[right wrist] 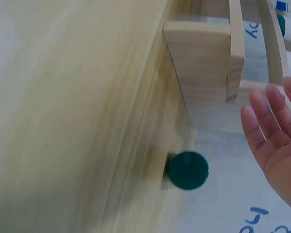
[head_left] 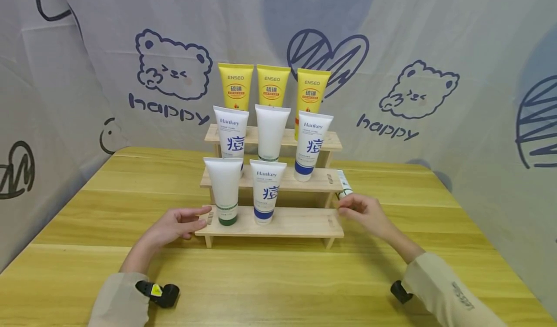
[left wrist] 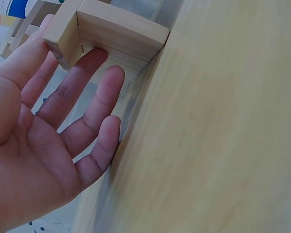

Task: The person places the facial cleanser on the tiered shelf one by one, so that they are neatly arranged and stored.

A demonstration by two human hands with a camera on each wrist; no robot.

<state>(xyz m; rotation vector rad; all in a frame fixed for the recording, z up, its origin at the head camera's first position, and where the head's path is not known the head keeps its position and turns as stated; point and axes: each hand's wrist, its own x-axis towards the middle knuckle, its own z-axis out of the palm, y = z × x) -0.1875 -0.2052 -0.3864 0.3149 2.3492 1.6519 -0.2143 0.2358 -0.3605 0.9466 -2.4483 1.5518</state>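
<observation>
A three-tier wooden display stand holds squeeze tubes standing on their caps. My left hand grips the left end of its lowest shelf; in the left wrist view the thumb lies along the board and a fingertip reaches beneath it. Beside the right end of that shelf, my right hand has its fingers loosely extended, fingertips right at the edge and holding nothing. On the lowest shelf stand a white tube with a green cap and a Hankey tube with a blue band.
Three yellow ENSEO tubes stand on the top tier. On the middle tier are two Hankey tubes flanking a plain white one. Another white tube lies behind the right hand, its green cap facing the right wrist camera.
</observation>
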